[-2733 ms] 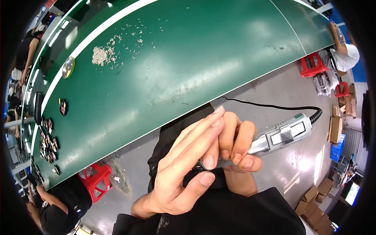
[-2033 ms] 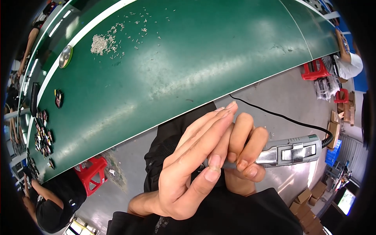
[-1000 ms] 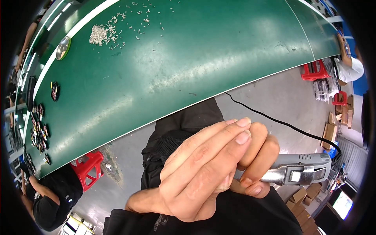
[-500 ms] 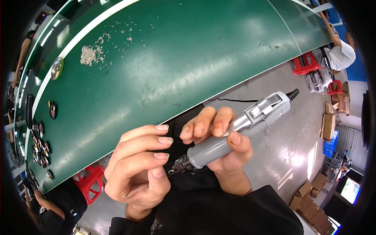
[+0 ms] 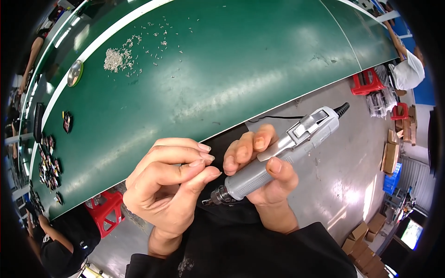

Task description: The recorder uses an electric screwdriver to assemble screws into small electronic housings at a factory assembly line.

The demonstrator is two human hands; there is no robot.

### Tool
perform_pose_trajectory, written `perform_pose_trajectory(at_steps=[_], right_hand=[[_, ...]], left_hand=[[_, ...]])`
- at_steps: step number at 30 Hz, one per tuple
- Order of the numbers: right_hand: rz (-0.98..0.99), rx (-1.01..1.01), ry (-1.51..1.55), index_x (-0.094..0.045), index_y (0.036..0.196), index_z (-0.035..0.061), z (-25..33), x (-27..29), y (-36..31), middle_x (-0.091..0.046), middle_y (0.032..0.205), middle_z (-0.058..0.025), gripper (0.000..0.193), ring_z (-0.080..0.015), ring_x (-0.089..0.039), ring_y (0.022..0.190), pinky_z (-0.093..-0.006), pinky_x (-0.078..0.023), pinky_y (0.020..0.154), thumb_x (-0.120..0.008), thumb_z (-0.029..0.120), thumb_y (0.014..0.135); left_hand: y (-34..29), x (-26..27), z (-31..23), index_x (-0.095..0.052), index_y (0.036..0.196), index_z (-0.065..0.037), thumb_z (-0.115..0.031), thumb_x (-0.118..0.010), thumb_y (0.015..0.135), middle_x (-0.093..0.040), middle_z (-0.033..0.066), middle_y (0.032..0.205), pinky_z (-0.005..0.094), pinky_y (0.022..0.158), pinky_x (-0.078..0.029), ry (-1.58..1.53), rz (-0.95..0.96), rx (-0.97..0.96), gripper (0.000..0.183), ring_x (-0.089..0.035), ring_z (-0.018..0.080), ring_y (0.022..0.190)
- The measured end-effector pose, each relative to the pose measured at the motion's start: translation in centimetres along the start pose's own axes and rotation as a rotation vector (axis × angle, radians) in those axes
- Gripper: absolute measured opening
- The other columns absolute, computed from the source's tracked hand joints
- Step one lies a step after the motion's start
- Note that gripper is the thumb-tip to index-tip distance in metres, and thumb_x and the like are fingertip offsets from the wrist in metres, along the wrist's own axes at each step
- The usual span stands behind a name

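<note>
A grey electric screwdriver (image 5: 251, 179) lies across my right hand (image 5: 273, 193), its black cord end up and to the right. My thumb and fingers wrap its grip, and its dark tip (image 5: 213, 198) points down to the left. Just beside that tip is my left hand (image 5: 162, 185), with the thumb drawn in against the index finger. Whatever may sit in that pinch is too small or hidden to make out. Small silvery screws (image 5: 114, 60) lie in a pile on the green table (image 5: 222, 88), several strewn to its right.
A round shallow dish (image 5: 75, 73) stands left of the screws. Small dark parts (image 5: 48, 162) cluster at the table's left end. Red stools (image 5: 105, 211) stand at left and far right. Cardboard boxes (image 5: 366, 248) and other people are around the edges.
My left thumb and fingers have come together into a pinch; they were curled with gaps between them. The right hand keeps its hold on the screwdriver. The view has shifted slightly.
</note>
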State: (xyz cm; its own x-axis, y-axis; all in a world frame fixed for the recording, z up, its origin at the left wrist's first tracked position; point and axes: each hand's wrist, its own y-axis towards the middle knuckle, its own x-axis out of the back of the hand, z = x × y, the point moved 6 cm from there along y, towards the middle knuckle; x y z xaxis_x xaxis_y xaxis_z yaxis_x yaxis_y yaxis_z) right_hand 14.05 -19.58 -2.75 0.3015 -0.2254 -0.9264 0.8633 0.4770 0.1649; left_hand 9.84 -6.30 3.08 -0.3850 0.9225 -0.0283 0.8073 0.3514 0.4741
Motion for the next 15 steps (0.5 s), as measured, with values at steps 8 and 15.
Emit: perform_pose_trajectory(at_steps=[8, 15], right_hand=[[-0.028, 0.061, -0.078, -0.043, 0.093, 0.0076, 0.5, -0.8, 0.4, -0.056, 0.082, -0.0118, 0.022, -0.0219, -0.057, 0.078, -0.0344, -0.047, 0.075, -0.061, 0.002, 0.082], [0.063, 0.147, -0.263, -0.042, 0.095, 0.0061, 0.9, -1.6, -0.1, -0.060, 0.087, -0.0138, 0.021, -0.0185, -0.058, 0.079, -0.0307, -0.049, 0.073, -0.060, 0.000, 0.085]], left_hand=[[-0.2, -3.5, -0.8, -0.056, 0.112, 0.017, -0.012, -0.060, 0.080, -0.058, 0.0307, 0.113, 0.0439, 0.089, -0.046, 0.118, 0.256, -0.006, 0.043, -0.058, 0.0408, 0.102], [-0.5, -4.0, -0.5, -0.057, 0.113, 0.013, -0.001, -0.060, 0.075, -0.057, 0.0294, 0.116, 0.0447, 0.091, -0.045, 0.047, 0.313, 0.028, 0.041, -0.057, 0.0410, 0.106]])
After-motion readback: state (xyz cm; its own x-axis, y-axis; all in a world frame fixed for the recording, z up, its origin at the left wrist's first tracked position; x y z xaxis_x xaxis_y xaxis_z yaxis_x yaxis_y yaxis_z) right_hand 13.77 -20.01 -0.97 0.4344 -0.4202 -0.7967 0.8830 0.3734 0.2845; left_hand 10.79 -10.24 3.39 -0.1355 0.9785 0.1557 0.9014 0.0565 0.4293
